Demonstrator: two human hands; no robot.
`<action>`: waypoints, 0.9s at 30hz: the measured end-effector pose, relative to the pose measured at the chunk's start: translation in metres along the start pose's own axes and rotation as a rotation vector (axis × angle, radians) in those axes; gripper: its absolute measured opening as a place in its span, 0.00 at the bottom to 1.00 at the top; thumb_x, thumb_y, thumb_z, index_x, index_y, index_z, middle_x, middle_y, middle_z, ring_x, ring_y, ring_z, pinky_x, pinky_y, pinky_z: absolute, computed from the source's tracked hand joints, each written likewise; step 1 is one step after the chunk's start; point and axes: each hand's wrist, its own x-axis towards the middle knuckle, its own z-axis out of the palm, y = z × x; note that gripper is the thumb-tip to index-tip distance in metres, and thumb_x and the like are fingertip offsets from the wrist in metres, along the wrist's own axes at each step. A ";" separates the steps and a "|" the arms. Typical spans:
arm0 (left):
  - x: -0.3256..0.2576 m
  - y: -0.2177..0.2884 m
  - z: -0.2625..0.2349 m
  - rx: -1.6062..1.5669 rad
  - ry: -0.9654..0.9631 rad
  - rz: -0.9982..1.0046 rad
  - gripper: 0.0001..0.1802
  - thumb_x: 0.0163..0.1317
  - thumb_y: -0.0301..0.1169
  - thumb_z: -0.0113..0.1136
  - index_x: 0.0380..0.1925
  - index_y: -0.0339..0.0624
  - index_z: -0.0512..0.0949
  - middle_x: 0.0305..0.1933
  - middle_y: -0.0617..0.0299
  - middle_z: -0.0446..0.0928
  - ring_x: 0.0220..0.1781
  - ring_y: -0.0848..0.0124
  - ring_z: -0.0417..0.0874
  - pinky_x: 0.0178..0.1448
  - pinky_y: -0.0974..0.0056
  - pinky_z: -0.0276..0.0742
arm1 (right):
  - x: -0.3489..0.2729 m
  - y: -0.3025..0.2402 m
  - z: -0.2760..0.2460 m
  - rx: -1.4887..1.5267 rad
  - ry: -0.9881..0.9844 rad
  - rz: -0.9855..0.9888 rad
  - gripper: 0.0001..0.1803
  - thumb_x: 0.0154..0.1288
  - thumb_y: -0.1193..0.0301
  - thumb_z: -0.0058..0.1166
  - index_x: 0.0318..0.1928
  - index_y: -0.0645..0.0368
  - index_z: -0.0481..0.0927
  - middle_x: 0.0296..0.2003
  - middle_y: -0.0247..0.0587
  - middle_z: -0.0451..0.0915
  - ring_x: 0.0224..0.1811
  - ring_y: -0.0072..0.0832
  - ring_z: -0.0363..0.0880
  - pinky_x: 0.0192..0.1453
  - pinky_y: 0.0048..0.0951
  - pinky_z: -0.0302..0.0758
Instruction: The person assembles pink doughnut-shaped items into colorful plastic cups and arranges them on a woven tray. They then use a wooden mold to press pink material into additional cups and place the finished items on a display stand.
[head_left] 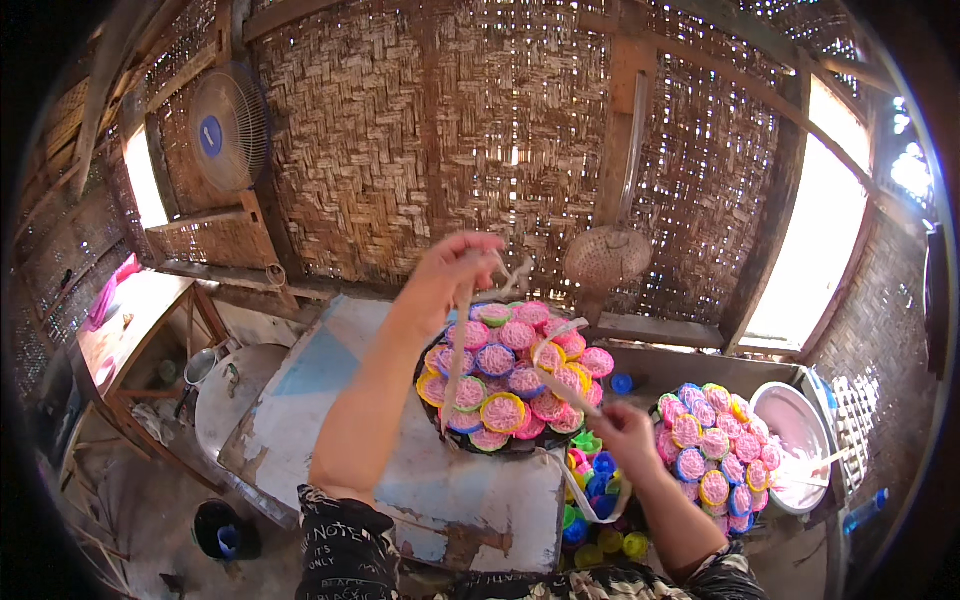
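Note:
My left hand (455,272), raised over the far left of a heap of pink ridged rounds in coloured cups (502,412), pinches a pale cloth strip (456,365). One length of the strip hangs down across the heap, and a short curled end sticks out by the fingers. Lower and to the right, my right hand (628,436) is closed on a pale strip that runs up over the heap's right side. A pale loop also hangs below this hand. Whether all these lengths are one strip, I cannot tell. The heap sits on a dark round base on the worn table (400,490).
To the right is a second heap of pink rounds (715,442), beside a white basin (800,420). Coloured empty cups (603,480) lie below my right hand. A fan (228,128) and a woven strainer (607,255) are at the woven wall. A black bucket (222,530) stands lower left.

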 end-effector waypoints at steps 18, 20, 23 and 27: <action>0.037 0.114 -0.131 0.219 0.672 0.377 0.12 0.63 0.24 0.44 0.47 0.38 0.69 0.29 0.59 0.75 0.29 0.73 0.75 0.31 0.68 0.73 | 0.120 -0.253 -0.077 0.455 -0.254 -0.080 0.09 0.59 0.68 0.54 0.33 0.61 0.75 0.24 0.33 0.74 0.24 0.23 0.74 0.34 0.31 0.77; 0.032 0.112 -0.149 0.132 0.697 0.421 0.11 0.63 0.23 0.44 0.45 0.38 0.69 0.28 0.58 0.75 0.29 0.72 0.76 0.31 0.67 0.73 | 0.123 -0.265 -0.063 0.477 -0.318 -0.091 0.10 0.56 0.68 0.57 0.32 0.63 0.74 0.25 0.36 0.74 0.25 0.26 0.75 0.33 0.34 0.78; 0.021 0.112 -0.166 0.089 0.758 0.446 0.10 0.62 0.22 0.44 0.43 0.39 0.68 0.28 0.57 0.75 0.29 0.71 0.77 0.31 0.66 0.74 | 0.124 -0.276 -0.045 0.441 -0.349 -0.125 0.11 0.56 0.68 0.57 0.33 0.62 0.74 0.24 0.36 0.73 0.25 0.27 0.75 0.33 0.34 0.78; 0.005 0.124 -0.179 0.142 0.781 0.488 0.09 0.62 0.23 0.44 0.42 0.40 0.67 0.31 0.58 0.75 0.34 0.69 0.79 0.35 0.65 0.76 | 0.126 -0.287 -0.033 0.464 -0.374 -0.130 0.11 0.56 0.66 0.57 0.33 0.61 0.74 0.24 0.34 0.73 0.25 0.25 0.74 0.36 0.33 0.77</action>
